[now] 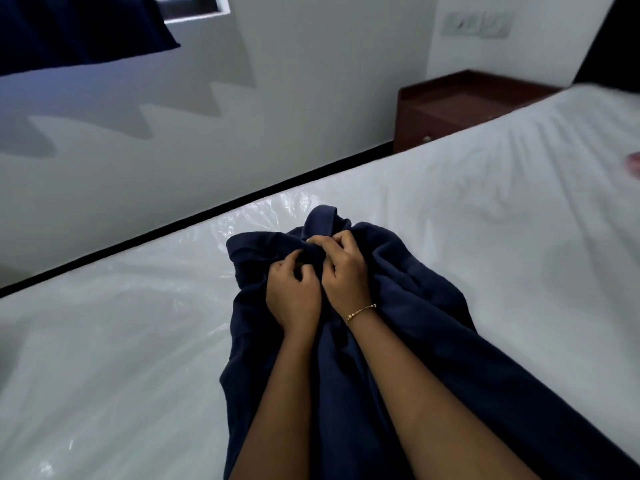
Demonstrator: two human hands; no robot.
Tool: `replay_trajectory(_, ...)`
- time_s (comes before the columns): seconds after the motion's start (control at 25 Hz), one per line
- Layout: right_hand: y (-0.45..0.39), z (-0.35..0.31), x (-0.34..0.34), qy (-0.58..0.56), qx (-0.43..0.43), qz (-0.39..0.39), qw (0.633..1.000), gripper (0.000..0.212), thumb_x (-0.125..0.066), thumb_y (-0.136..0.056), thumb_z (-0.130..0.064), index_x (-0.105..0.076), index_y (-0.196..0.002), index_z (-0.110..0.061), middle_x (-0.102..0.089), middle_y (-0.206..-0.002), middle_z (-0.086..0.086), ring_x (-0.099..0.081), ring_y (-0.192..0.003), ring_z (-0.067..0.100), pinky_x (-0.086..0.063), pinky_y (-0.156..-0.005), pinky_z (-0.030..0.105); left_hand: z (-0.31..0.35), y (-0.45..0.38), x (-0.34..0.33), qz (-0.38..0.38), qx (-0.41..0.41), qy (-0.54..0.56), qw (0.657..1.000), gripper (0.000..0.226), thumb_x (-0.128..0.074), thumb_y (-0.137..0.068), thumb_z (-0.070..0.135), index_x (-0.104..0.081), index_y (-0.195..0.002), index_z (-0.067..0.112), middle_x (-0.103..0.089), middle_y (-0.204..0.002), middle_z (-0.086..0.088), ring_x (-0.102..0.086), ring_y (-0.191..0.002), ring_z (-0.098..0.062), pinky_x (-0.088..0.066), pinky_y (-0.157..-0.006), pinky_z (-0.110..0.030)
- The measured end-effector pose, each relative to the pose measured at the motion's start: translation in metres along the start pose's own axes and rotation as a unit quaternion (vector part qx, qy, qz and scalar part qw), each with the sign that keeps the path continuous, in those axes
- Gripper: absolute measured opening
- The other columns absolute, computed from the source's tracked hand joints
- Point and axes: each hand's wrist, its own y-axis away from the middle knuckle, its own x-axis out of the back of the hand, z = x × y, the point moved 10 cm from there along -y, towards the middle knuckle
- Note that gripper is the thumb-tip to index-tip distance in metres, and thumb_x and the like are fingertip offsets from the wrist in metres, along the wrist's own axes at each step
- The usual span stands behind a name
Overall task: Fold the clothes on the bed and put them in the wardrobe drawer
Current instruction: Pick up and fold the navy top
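Hands number two: left hand (pixel 292 296) and right hand (pixel 343 268), side by side, both with fingers curled into one navy garment (pixel 415 306) bunched on one white bed (pixel 485 209).

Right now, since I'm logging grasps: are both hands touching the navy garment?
Touching. The head view shows the left hand and right hand with fingers curled into the bunched navy garment on the bed.

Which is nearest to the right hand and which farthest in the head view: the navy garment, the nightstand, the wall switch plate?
1. Navy garment: held by the right hand, on the bed.
2. Nightstand: beyond the bed, upper right.
3. Switch plate: on the wall above the nightstand.
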Motion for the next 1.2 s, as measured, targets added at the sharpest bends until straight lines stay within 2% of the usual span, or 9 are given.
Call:
replay_trajectory(0.12,0.001,0.001,0.003,0.004,-0.037,-0.01,0.999,0.039,-0.038,-0.078,-0.008,-0.07,-0.1,-0.003,-0.055,-0.088,0.017,-0.053,-0.077,0.018,-0.044,-0.072,0.016,0.008,-0.006,-0.003,-0.035,-0.006,-0.016,0.999,0.023,-0.052,-0.089,0.03,-0.069,-0.104,0.026,-0.065,-0.104,-0.003,-0.06,-0.093,-0.022,-0.038,-0.069,-0.026)
replay_trajectory(0.2,0.0,0.002,0.007,0.01,-0.045,-0.008,0.999,0.034,-0.043,-0.079,-0.009,-0.071,-0.096,-0.002,-0.06,-0.088,0.017,-0.057,-0.08,0.019,-0.04,-0.075,0.006,0.017,-0.009,-0.005,-0.057,-0.033,-0.064,0.996,0.021,-0.05,-0.092,0.028,-0.067,-0.103,0.023,-0.064,-0.105,-0.005,-0.06,-0.093,-0.025,-0.037,-0.067,-0.027)
replay_trajectory(0.28,0.0,-0.002,0.007,0.021,-0.026,-0.007,0.999,0.021,-0.054,-0.083,-0.006,-0.071,-0.094,-0.003,-0.062,-0.089,0.014,-0.057,-0.081,0.015,-0.039,-0.075,0.003,0.024,-0.011,-0.005,-0.065,-0.061,-0.084,0.993,0.021,-0.048,-0.093,0.025,-0.065,-0.102,0.017,-0.06,-0.107,-0.006,-0.059,-0.094,-0.027,-0.035,-0.066,-0.028)
replay_trajectory(0.4,-0.003,0.001,0.011,0.005,-0.024,-0.004,1.0,0.012,-0.063,-0.084,-0.006,-0.071,-0.093,-0.005,-0.059,-0.089,0.004,-0.056,-0.08,0.004,-0.041,-0.076,0.005,0.031,-0.008,-0.001,-0.054,-0.083,-0.079,0.992,0.021,-0.045,-0.095,0.024,-0.062,-0.1,0.013,-0.055,-0.108,-0.007,-0.058,-0.092,-0.028,-0.033,-0.066,-0.028)
replay_trajectory(0.56,-0.002,-0.007,0.022,0.04,0.031,0.058,0.997,0.019,-0.058,-0.084,-0.014,-0.072,-0.092,-0.003,-0.057,-0.083,0.006,-0.052,-0.071,0.001,-0.042,-0.07,0.007,0.031,-0.004,0.001,-0.049,-0.076,-0.034,0.995,0.023,-0.044,-0.096,0.027,-0.059,-0.103,0.011,-0.053,-0.113,-0.007,-0.057,-0.093,-0.027,-0.032,-0.068,-0.028)
replay_trajectory(0.76,0.004,-0.024,0.037,0.113,0.101,0.139,0.979,0.023,-0.056,-0.083,-0.021,-0.071,-0.088,-0.004,-0.06,-0.077,0.01,-0.055,-0.072,0.025,-0.046,-0.067,0.027,0.04,0.005,0.007,-0.03,-0.109,0.022,0.993,0.019,-0.044,-0.097,0.026,-0.055,-0.103,0.011,-0.056,-0.104,-0.004,-0.056,-0.085,-0.018,-0.029,-0.065,-0.023)
replay_trajectory(0.96,0.006,-0.038,0.041,0.145,0.148,0.148,0.967,0.022,-0.056,-0.081,-0.017,-0.073,-0.086,-0.004,-0.058,-0.07,0.009,-0.053,-0.067,0.026,-0.036,-0.067,0.015,0.041,0.007,0.011,-0.013,-0.116,0.068,0.991,0.012,-0.053,-0.092,0.021,-0.06,-0.094,0.012,-0.061,-0.083,0.006,-0.053,-0.073,-0.009,-0.03,-0.059,-0.014)
replay_trajectory(1.12,0.008,-0.043,0.038,0.152,0.178,0.128,0.964,0.023,-0.054,-0.082,-0.012,-0.073,-0.089,-0.001,-0.057,-0.072,0.011,-0.052,-0.067,0.025,-0.039,-0.066,0.019,0.038,0.006,0.012,-0.006,-0.115,0.08,0.99,0.01,-0.056,-0.09,0.018,-0.064,-0.09,0.011,-0.055,-0.076,0.01,-0.048,-0.068,-0.007,-0.031,-0.058,-0.015)
replay_trajectory(1.2,0.007,-0.041,0.033,0.156,0.176,0.105,0.966,0.026,-0.051,-0.083,-0.011,-0.072,-0.092,0.0,-0.057,-0.074,0.012,-0.052,-0.069,0.026,-0.038,-0.068,0.018,0.037,0.004,0.011,-0.014,-0.116,0.109,0.987,0.009,-0.058,-0.089,0.016,-0.065,-0.089,0.011,-0.055,-0.073,0.011,-0.049,-0.066,-0.006,-0.034,-0.057,-0.009)
